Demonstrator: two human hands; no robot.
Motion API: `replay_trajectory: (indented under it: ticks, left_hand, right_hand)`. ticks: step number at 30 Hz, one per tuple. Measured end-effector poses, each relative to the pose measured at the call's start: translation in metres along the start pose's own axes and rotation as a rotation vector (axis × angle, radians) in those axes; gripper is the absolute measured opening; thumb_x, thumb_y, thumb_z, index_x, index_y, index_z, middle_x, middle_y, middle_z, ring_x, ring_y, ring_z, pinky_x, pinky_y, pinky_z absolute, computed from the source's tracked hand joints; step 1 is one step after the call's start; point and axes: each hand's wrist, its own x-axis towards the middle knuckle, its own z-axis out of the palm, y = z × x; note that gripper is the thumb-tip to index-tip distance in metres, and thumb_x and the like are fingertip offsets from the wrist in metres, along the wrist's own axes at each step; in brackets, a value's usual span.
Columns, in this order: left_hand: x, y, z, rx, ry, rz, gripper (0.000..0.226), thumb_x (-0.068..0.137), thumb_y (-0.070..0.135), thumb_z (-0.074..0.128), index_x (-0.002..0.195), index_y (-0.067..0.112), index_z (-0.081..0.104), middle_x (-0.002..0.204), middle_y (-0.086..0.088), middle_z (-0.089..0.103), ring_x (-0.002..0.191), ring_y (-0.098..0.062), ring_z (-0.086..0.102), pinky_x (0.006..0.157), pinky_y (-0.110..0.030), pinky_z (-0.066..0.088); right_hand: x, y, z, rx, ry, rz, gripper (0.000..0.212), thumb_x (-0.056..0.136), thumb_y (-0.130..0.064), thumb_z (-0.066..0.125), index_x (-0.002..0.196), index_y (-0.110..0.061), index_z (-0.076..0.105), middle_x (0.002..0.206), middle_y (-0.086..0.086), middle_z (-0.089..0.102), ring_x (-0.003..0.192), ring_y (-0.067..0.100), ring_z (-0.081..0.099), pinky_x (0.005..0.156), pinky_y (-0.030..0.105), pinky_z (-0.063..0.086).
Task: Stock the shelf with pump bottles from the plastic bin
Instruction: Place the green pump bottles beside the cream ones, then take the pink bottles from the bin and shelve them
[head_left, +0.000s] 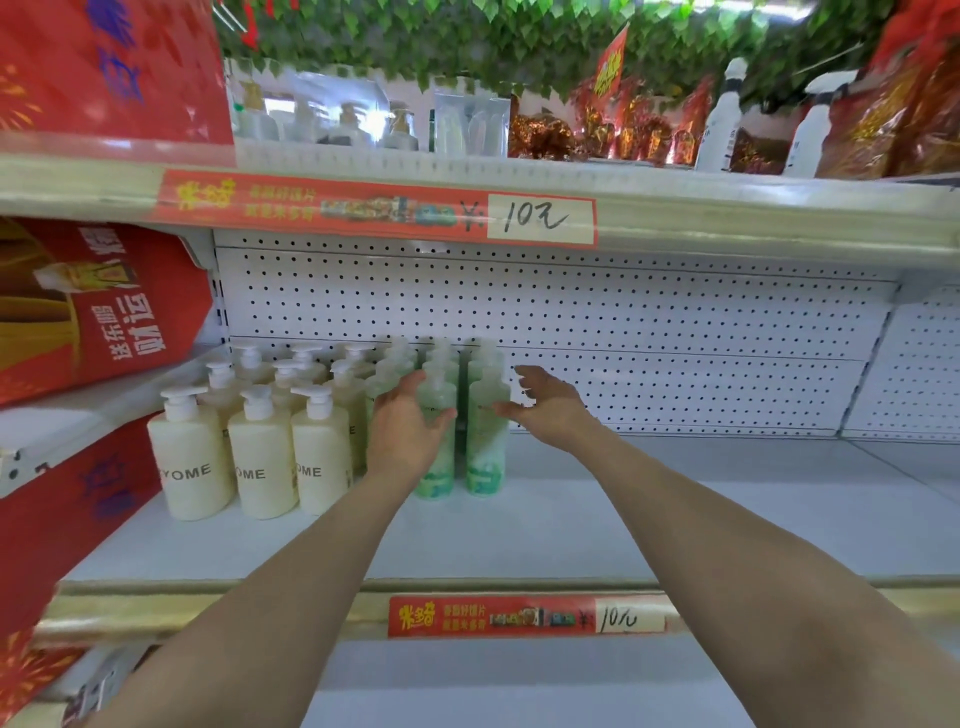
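Observation:
Several green pump bottles stand in rows on the white shelf (675, 519); the front middle one (435, 467) and the front right one (485, 452) are upright and side by side. My left hand (405, 423) lies against the left side of the green rows, fingers straight and thumb across the middle bottle's shoulder. My right hand (545, 402) hovers just right of the front right bottle, fingers spread, holding nothing. The plastic bin is out of view.
Cream pump bottles (192, 462) marked "YOME" fill the shelf left of the green ones. A white pegboard back wall (623, 322) closes the rear. Bare shelf stretches right of my right hand. Red packages (93, 312) crowd the left edge, and an upper shelf (727, 223) overhangs.

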Motion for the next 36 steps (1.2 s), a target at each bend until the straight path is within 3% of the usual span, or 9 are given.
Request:
replay_trajectory:
  ticks: [3,7,16,21,30,34,36]
  left_hand:
    - [-0.019,0.022,-0.018,0.196,0.019,0.059,0.062,0.094,0.046,0.056,0.147,0.017,0.039,0.141,-0.008,0.054,0.129,-0.035,0.045,0.102,-0.042,0.042]
    - [-0.062,0.055,-0.042,0.305,-0.026,0.086,0.06,0.1,0.051,0.039,0.148,0.017,0.035,0.149,-0.008,0.044,0.133,-0.033,0.039,0.102,-0.041,0.038]
    - [-0.2,0.094,-0.057,0.363,-0.156,0.125,0.059,0.1,0.053,0.034,0.144,0.014,0.04,0.145,-0.01,0.046,0.129,-0.035,0.042,0.1,-0.044,0.037]
    - [-0.265,0.116,-0.042,0.355,-0.263,0.108,0.062,0.099,0.055,0.032,0.148,0.015,0.035,0.148,-0.011,0.042,0.133,-0.036,0.038,0.105,-0.047,0.033]
    - [-0.332,0.163,0.044,0.307,-0.372,0.115,0.061,0.099,0.055,0.035,0.146,0.015,0.039,0.148,-0.011,0.043,0.133,-0.036,0.039,0.106,-0.046,0.035]
    - [-0.358,0.168,0.094,0.266,-0.447,0.077,0.062,0.1,0.054,0.036,0.148,0.015,0.035,0.152,-0.01,0.037,0.136,-0.035,0.034,0.105,-0.046,0.034]
    - [-0.378,0.181,0.154,0.242,-0.501,-0.009,0.063,0.1,0.054,0.037,0.15,0.017,0.033,0.154,-0.009,0.035,0.137,-0.034,0.032,0.106,-0.046,0.033]
  right_hand:
    - [-0.029,-0.009,-0.022,-0.282,0.079,-0.098,0.066,0.095,-0.054,0.055,0.151,-0.025,0.037,0.149,0.001,0.048,0.14,0.021,0.037,0.108,0.037,0.039]
    - [-0.086,-0.019,-0.044,-0.348,0.107,-0.102,0.061,0.099,-0.056,0.044,0.151,-0.024,0.039,0.153,0.003,0.043,0.143,0.023,0.031,0.109,0.046,0.039]
    - [-0.248,-0.01,-0.076,-0.355,0.064,0.035,0.062,0.099,-0.059,0.042,0.151,-0.025,0.039,0.158,0.003,0.035,0.147,0.022,0.025,0.115,0.044,0.028]
    - [-0.321,0.015,-0.094,-0.371,0.045,0.123,0.062,0.098,-0.059,0.044,0.149,-0.023,0.043,0.156,0.005,0.038,0.145,0.025,0.03,0.113,0.042,0.029]
    - [-0.386,0.117,-0.15,-0.333,0.049,0.25,0.061,0.096,-0.059,0.048,0.142,-0.019,0.051,0.148,0.007,0.05,0.138,0.027,0.041,0.11,0.039,0.034]
    - [-0.401,0.172,-0.159,-0.36,-0.026,0.307,0.065,0.095,-0.064,0.042,0.141,-0.02,0.052,0.147,0.005,0.052,0.139,0.026,0.042,0.118,0.042,0.028]
    - [-0.401,0.235,-0.172,-0.332,-0.112,0.351,0.065,0.096,-0.063,0.042,0.14,-0.016,0.053,0.146,0.005,0.053,0.138,0.023,0.043,0.119,0.04,0.026]
